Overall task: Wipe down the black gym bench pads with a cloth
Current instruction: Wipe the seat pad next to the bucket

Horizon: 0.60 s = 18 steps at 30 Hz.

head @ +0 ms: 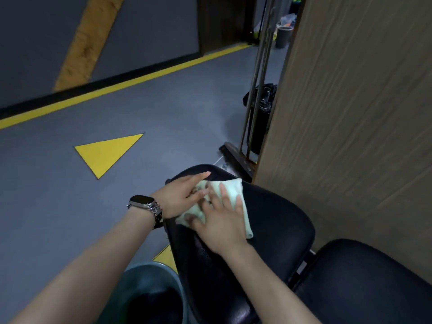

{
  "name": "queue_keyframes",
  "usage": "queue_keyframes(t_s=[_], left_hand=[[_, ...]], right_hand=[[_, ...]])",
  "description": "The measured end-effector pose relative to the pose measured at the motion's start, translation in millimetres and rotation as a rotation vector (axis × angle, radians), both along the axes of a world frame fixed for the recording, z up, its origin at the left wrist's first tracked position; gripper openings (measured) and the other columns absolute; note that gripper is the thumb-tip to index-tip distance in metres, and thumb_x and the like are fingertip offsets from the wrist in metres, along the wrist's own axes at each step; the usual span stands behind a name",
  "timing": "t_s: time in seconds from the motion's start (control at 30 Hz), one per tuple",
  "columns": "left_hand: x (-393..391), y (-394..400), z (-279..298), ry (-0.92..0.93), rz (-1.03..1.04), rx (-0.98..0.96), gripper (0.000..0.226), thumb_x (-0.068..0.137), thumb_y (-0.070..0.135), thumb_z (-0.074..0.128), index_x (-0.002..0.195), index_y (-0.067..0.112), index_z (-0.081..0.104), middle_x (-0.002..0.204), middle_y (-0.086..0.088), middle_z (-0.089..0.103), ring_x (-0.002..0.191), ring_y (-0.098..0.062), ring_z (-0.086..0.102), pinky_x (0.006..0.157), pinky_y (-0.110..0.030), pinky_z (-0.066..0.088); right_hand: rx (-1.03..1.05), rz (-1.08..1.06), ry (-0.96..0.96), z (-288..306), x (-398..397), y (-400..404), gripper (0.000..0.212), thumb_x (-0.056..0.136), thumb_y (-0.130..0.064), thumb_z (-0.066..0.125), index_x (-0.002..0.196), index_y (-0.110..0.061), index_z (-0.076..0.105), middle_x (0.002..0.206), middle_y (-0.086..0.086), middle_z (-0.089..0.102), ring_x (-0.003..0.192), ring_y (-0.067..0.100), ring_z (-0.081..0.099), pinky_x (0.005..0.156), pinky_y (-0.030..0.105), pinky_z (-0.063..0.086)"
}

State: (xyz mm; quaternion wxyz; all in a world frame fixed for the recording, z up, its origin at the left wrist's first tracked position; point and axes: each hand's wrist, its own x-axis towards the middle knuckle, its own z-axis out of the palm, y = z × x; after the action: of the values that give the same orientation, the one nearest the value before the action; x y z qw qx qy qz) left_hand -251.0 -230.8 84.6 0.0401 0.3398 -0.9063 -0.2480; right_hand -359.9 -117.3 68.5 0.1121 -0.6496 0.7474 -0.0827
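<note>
At the centre of the frame, slightly low, the straight, spread fingers of the right hand (219, 220) press flat on a pale green cloth (236, 202), covering much of its lower left part. The left hand (181, 197) comes in from the left with its fingers extended; its index finger reaches past the cloth's upper edge onto the pad, while the other fingertips touch the cloth where it bunches between the two hands. A smartwatch (143, 203) with a metal link band sits on the left wrist.

The cloth lies on the upper part of a black bench pad (280, 225), which runs from mid-frame down to the bottom edge; the pad's surface below the right hand looks wet and speckled. A second black pad (364, 284) fills the lower right corner, apart from the first across a gap where the frame (304, 265) shows.

A grey-blue bucket (152, 291) stands at the bottom centre-left, just beside the first pad. A wood-grain panel (355, 101) occupies the right side, close behind both pads. Beyond the pad, in the middle right, metal poles (257, 73) rise from a dark base (238, 157) next to a black bin with a bag liner (260, 113). The grey floor (163, 101) carries a yellow triangle (105, 153) at centre left and a yellow line (117, 86) along the wall. A grey bin (283, 35) stands far off at the top.
</note>
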Motion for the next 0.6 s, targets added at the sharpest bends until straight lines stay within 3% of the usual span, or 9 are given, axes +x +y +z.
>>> queue_keyframes(t_s=[0.07, 0.17, 0.4, 0.47, 0.6], left_hand=[[-1, -1, 0, 0.015, 0.015, 0.009, 0.081, 0.074, 0.071, 0.021, 0.145, 0.032, 0.025, 0.142, 0.001, 0.042, 0.128, -0.011, 0.04, 0.102, -0.018, 0.027], [-3, 0, 4, 0.028, 0.059, 0.003, 0.075, 0.079, 0.068, 0.023, 0.145, 0.031, 0.026, 0.145, 0.002, 0.039, 0.129, -0.013, 0.04, 0.105, -0.024, 0.029], [-3, 11, 13, -0.055, 0.11, -0.014, 0.052, 0.097, 0.04, 0.041, 0.145, 0.025, 0.027, 0.146, 0.0, 0.037, 0.13, -0.015, 0.037, 0.093, -0.013, 0.022], [-4, 12, 11, -0.065, 0.099, -0.011, 0.057, 0.094, 0.05, 0.038, 0.144, 0.025, 0.029, 0.146, 0.0, 0.037, 0.132, -0.015, 0.036, 0.096, -0.014, 0.021], [-1, 11, 2, -0.052, 0.106, -0.005, 0.082, 0.071, 0.073, 0.017, 0.142, 0.034, 0.031, 0.148, 0.003, 0.033, 0.135, -0.014, 0.032, 0.109, -0.029, 0.027]], right_hand=[[0.023, -0.033, -0.015, 2, -14, -11, 0.06, 0.096, -0.054, 0.03, 0.15, -0.034, 0.013, 0.16, -0.008, -0.006, 0.145, 0.017, -0.017, 0.113, 0.05, -0.012], [0.053, -0.083, -0.068, 3, -27, -25, 0.06, 0.096, -0.055, 0.027, 0.15, -0.04, 0.005, 0.16, -0.009, -0.006, 0.146, 0.019, -0.015, 0.114, 0.051, -0.011], [0.077, -0.123, -0.038, 2, -30, -29, 0.061, 0.096, -0.058, 0.019, 0.15, -0.04, -0.002, 0.16, -0.004, -0.009, 0.145, 0.024, -0.014, 0.111, 0.054, -0.012], [0.056, -0.102, -0.014, 4, -25, -21, 0.061, 0.097, -0.056, 0.02, 0.15, -0.039, -0.004, 0.16, -0.005, -0.012, 0.145, 0.023, -0.017, 0.112, 0.053, -0.012], [0.054, -0.05, 0.016, 3, -4, 2, 0.062, 0.098, -0.054, 0.022, 0.152, -0.03, 0.003, 0.16, -0.002, -0.013, 0.143, 0.024, -0.023, 0.109, 0.052, -0.019]])
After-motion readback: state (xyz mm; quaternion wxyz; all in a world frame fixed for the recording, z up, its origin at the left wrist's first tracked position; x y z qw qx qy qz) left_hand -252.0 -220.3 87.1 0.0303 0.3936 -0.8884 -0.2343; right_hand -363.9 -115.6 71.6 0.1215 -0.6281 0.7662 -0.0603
